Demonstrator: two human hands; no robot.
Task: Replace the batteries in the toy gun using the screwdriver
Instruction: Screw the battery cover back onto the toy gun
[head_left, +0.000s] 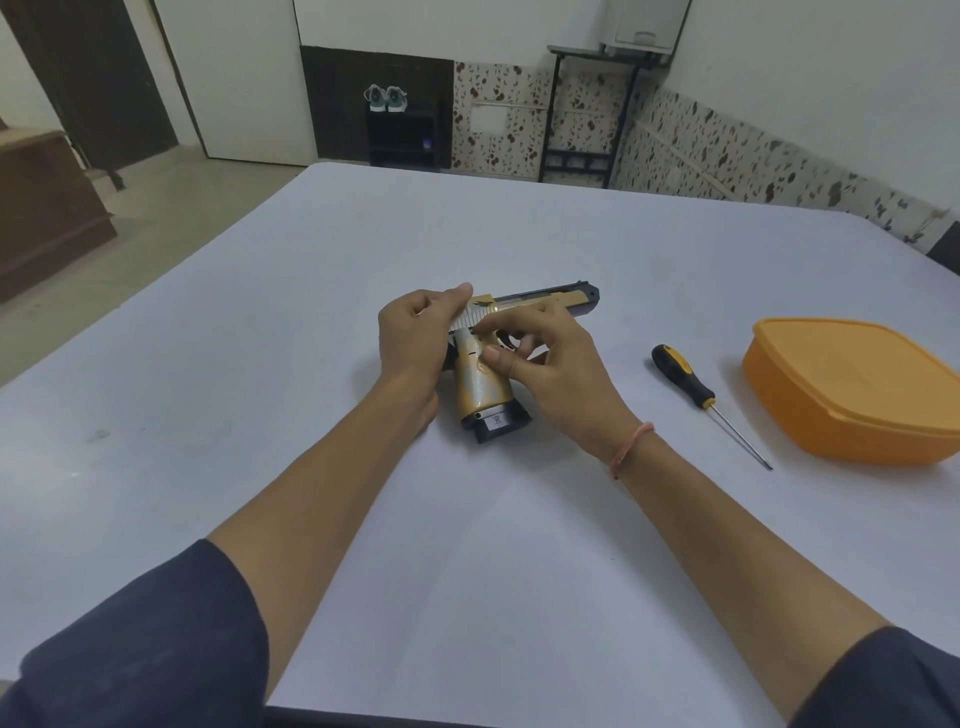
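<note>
Listing by size: tabletop (311, 364), white, bearing every item; orange lidded container (852, 389) at its right side, closed, contents unseen; toy gun (480, 387), gold and black, lying on its side at the centre with the muzzle pointing away to the right. Hands: left hand (415, 338) curls round the rear of the slide, right hand (561, 364) pinches at the grip near the trigger, both holding the gun. Screwdriver (685, 379), black and yellow, lies unheld between gun and container, and no loose cover or screw shows, so the job appears barely begun: unscrewing, swapping and reclosing all remain.
</note>
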